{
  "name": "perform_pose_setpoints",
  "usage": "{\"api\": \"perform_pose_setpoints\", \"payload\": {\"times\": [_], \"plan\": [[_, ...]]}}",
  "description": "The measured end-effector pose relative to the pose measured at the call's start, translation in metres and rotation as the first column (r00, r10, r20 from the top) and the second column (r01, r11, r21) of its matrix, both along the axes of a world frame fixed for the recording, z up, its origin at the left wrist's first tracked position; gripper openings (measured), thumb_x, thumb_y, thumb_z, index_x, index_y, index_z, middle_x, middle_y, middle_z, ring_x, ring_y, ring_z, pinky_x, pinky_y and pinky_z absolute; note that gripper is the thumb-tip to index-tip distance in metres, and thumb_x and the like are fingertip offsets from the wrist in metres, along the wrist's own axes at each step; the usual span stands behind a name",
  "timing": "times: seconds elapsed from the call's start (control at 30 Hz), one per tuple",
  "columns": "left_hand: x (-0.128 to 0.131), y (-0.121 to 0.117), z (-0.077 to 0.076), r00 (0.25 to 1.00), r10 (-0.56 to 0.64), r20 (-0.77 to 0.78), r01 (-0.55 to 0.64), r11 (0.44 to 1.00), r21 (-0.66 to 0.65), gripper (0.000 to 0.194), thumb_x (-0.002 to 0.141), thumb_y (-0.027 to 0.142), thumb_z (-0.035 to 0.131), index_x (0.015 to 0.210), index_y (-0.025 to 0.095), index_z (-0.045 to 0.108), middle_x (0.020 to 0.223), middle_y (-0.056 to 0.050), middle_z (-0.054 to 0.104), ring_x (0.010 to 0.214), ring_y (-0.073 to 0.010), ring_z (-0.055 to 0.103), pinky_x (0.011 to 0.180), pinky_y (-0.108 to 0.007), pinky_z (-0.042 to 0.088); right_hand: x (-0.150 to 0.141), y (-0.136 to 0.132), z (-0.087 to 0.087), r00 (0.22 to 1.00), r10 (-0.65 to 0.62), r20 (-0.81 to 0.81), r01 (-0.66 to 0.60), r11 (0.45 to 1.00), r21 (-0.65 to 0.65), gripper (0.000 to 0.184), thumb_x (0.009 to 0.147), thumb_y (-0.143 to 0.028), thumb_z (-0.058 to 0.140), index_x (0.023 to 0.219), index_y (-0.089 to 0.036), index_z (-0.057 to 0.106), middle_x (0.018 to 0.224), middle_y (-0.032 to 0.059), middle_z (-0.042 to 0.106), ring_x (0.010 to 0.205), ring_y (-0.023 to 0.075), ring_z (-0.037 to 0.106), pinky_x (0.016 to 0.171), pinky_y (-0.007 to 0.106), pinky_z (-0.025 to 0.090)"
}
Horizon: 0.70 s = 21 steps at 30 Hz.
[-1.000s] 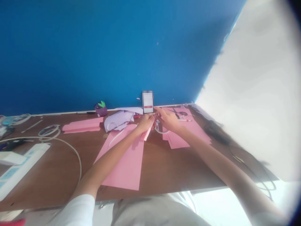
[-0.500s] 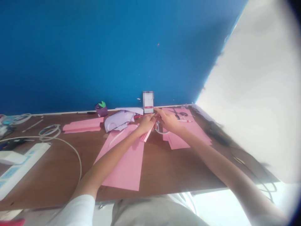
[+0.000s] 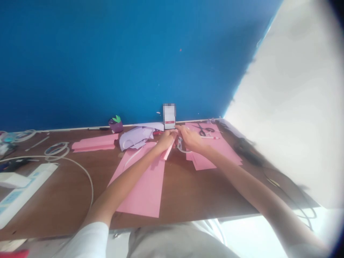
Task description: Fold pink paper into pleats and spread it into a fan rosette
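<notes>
Narrowly folded pink paper (image 3: 167, 153) slants down from between my hands over the table. My left hand (image 3: 166, 141) is closed around its upper part. My right hand (image 3: 191, 138) pinches at the paper's far end, its fingertips close to those of the left; the exact grip is partly hidden. Below my left forearm lies a flat pink sheet (image 3: 143, 186). Several more pink sheets (image 3: 204, 163) lie under and beyond my right hand, with dark-handled scissors (image 3: 205, 131) and a white-and-red pen (image 3: 212, 138) on top.
A phone (image 3: 169, 116) leans against the blue wall. Crumpled lilac paper (image 3: 137, 138), a folded pink stack (image 3: 94, 142) and a purple pot-shaped item (image 3: 115, 124) are at the back left. A white power strip (image 3: 25, 191) and a looping cable (image 3: 90, 175) occupy the left side.
My right hand has shifted slightly left and its fingers have drawn in closer to my left hand. The folded paper has tilted a little; the rest looks the same.
</notes>
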State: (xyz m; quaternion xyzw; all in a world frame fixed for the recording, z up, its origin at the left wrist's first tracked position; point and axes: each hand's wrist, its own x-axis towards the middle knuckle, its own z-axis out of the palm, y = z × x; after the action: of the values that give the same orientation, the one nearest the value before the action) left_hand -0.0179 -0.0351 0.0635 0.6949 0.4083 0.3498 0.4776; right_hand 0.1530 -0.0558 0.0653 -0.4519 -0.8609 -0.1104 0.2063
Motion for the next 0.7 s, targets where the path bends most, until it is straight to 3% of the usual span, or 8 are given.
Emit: {"api": "perform_pose_setpoints", "payload": {"times": [0.23,0.47,0.57,0.63,0.7], "plan": [[-0.008,0.008,-0.003,0.990,0.114,0.080,-0.108,0.992,-0.071,0.030,0.094,0.041,0.041,0.093,0.017,0.059,0.063,-0.002,0.061,0.047,-0.0116,0.055,0.048,-0.024,0.045,-0.003,-0.004,0.004,0.998,0.047,-0.038,-0.049,0.998,-0.032,0.063,0.077,-0.003,0.041,0.139,-0.013,0.037,0.107,0.0147,0.065,0.075,0.0212,0.057,0.052,0.026,0.031],[-0.026,0.026,-0.001,0.903,0.368,0.224,-0.323,0.922,-0.214,0.023,0.083,0.038,0.054,0.080,0.016,0.061,0.068,-0.004,0.063,0.048,-0.0118,0.054,0.051,-0.026,0.045,-0.016,-0.029,0.026,0.929,0.307,-0.207,-0.331,0.939,-0.094,0.062,0.083,-0.003,0.037,0.143,-0.017,0.028,0.093,0.0073,0.059,0.066,0.0151,0.046,0.056,0.025,0.032],[-0.035,0.034,0.001,0.831,0.490,0.263,-0.401,0.856,-0.327,0.016,0.076,0.032,0.060,0.081,0.018,0.063,0.061,-0.002,0.060,0.047,-0.0112,0.052,0.050,-0.024,0.042,-0.015,-0.034,0.039,0.818,0.440,-0.370,-0.535,0.819,-0.208,0.058,0.089,-0.007,0.037,0.144,-0.021,0.024,0.087,0.0026,0.052,0.068,0.0137,0.045,0.062,0.025,0.038],[-0.039,0.037,0.002,0.797,0.550,0.251,-0.430,0.807,-0.404,0.013,0.074,0.029,0.061,0.081,0.019,0.064,0.055,0.001,0.056,0.044,-0.0109,0.049,0.048,-0.023,0.039,-0.008,-0.033,0.048,0.734,0.467,-0.493,-0.652,0.687,-0.320,0.055,0.092,-0.012,0.038,0.144,-0.024,0.022,0.086,0.0007,0.049,0.069,0.0131,0.046,0.063,0.026,0.042],[-0.042,0.039,0.003,0.782,0.574,0.241,-0.435,0.781,-0.448,0.013,0.072,0.028,0.061,0.081,0.020,0.064,0.051,0.002,0.053,0.042,-0.0102,0.046,0.045,-0.023,0.037,0.003,-0.030,0.054,0.706,0.425,-0.566,-0.699,0.548,-0.460,0.055,0.094,-0.017,0.041,0.144,-0.026,0.022,0.085,-0.0006,0.048,0.067,0.0122,0.047,0.060,0.025,0.043]]}}
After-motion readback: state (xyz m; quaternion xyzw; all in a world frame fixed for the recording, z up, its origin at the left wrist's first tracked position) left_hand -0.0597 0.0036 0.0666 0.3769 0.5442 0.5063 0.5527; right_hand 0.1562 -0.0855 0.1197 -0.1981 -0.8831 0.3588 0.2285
